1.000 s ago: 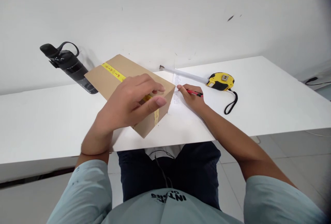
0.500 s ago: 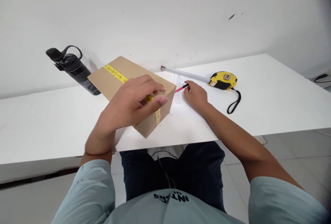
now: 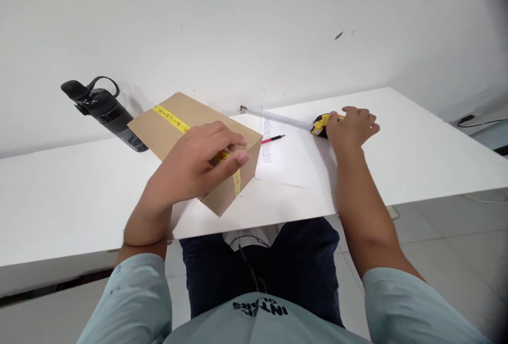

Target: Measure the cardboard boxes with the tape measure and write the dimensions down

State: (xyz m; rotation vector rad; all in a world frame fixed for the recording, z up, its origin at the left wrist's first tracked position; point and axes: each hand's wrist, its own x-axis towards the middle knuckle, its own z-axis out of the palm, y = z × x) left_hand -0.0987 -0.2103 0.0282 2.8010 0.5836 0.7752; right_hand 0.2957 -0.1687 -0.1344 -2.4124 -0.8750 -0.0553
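A brown cardboard box (image 3: 174, 121) sealed with yellow tape sits on the white table (image 3: 59, 196). My left hand (image 3: 198, 164) grips its near corner, thumb on the side face and fingers curled over the top. My right hand (image 3: 351, 128) rests over the yellow tape measure (image 3: 320, 123), fingers curved down around its case. The measure's white blade (image 3: 278, 118) stretches left toward the wall. A red pen (image 3: 273, 139) lies loose on a white sheet of paper (image 3: 296, 164) with small writing, between box and tape measure.
A black water bottle (image 3: 103, 111) lies tilted behind the box by the white wall. The table's near edge runs above my lap. A cable lies on the floor at far right (image 3: 472, 120).
My right hand has put the red pen down on the paper and moved right onto the tape measure. My left hand has stayed on the box.
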